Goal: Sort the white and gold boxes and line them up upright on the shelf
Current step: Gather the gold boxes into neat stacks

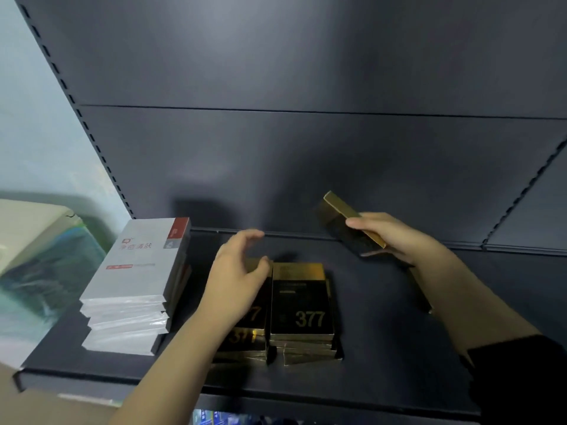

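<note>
Several white boxes (135,271) with a red corner lie flat in a stack at the left of the dark shelf (383,348). Two stacks of gold and black boxes marked 377 lie flat at the middle: the right stack (302,308) is in full view, the left stack (242,338) is partly hidden under my left hand (236,274). That hand hovers over the left stack's top box with fingers spread, thumb at its far edge. My right hand (395,237) holds one gold box (346,223) tilted in the air above the shelf's right part.
The dark back panel (306,148) rises behind the shelf, with slotted uprights at left and right. A cream and green object (40,250) stands left of the shelf. The shelf surface right of the gold stacks is bare.
</note>
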Demonstrator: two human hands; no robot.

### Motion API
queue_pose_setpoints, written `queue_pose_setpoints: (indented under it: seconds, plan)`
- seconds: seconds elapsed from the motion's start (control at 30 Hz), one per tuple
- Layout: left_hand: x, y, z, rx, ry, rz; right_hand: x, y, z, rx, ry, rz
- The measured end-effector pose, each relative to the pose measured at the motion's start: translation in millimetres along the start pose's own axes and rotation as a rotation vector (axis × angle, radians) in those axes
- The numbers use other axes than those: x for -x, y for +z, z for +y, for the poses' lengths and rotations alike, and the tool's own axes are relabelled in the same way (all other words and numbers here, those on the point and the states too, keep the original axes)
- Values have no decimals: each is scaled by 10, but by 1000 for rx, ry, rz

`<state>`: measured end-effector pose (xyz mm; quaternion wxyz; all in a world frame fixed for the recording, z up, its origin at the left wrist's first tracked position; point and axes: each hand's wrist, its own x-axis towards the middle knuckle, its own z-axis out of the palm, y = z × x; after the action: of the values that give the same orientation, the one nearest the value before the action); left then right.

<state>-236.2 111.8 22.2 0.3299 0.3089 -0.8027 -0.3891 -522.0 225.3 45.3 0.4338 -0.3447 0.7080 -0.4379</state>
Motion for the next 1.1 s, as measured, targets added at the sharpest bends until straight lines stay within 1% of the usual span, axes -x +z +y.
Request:
queue_pose_setpoints:
  seconds: [0.1, 0.17, 0.2, 0.23, 0.27, 0.33, 0.37, 0.43, 0.5, 0.53, 0.57, 0.6, 0.67, 0.7, 0.73, 0.77, 0.8, 0.83, 0.87, 0.9, 0.93, 0.97, 1.0, 1.03, 1.1]
  plan:
    - [-64, 78, 190, 147, -10, -93, 124, 156, -230, -309, -4, -375]
    - [-126, 123, 324, 381, -96, -166, 171, 281, -292, -381, -21, -609]
    - [-146, 137, 366, 510, -141, -177, 198, 347, -303, -395, -38, -696]
    - [-167, 144, 386, 598, -164, -168, 226, 408, -303, -409, -42, -749]
    - [-187, 150, 392, 628, -157, -139, 253, 459, -296, -426, -32, -765]
    - [-197, 170, 381, 620, -121, -78, 311, 522, -262, -476, -15, -718]
    - [-197, 194, 364, 645, -126, -46, 329, 535, -229, -515, -34, -666]
    - [-194, 223, 345, 782, -201, 23, 349, 537, -154, -576, -135, -511]
    - [-212, 220, 313, 879, -267, 62, 366, 535, -114, -572, -234, -339]
    - [-219, 212, 299, 869, -281, 61, 383, 535, -98, -539, -245, -289]
    - [-221, 208, 294, 843, -286, 58, 400, 530, -75, -489, -236, -284]
    - [-225, 207, 291, 814, -288, 69, 421, 519, -41, -427, -220, -325]
    - [-226, 166, 293, 737, -277, 152, 466, 448, 79, -292, -195, -443]
    - [-220, 121, 274, 671, -257, 193, 483, 373, 159, -228, -173, -449]
    - [-210, 57, 232, 600, -240, 207, 509, 267, 230, -151, -136, -392]
    - [-195, -28, 173, 538, -249, 181, 537, 133, 308, -34, -83, -284]
    - [-181, -116, 114, 484, -282, 113, 558, -26, 400, 123, -8, -167]
    - [-167, -201, 71, 421, -328, 12, 589, -186, 487, 374, 106, -80]
    - [-163, -261, 28, 342, -368, -91, 627, -317, 556, 732, 239, -32]
    - [-165, -288, -11, 243, -392, -161, 655, -425, 643, 1060, 343, -24]
    - [-173, -276, -49, 124, -404, -190, 660, -514, 745, 1275, 393, -27]
    - [-179, -242, -78, 2, -408, -193, 653, -578, 824, 1339, 421, -25]
    - [-186, -200, -101, -105, -407, -183, 639, -623, 871, 1319, 437, -9]
    - [-181, -161, -120, -174, -406, -157, 625, -648, 889, 1290, 426, 0]
    - [-166, -110, -160, -252, -404, -105, 611, -650, 847, 1277, 335, 28]
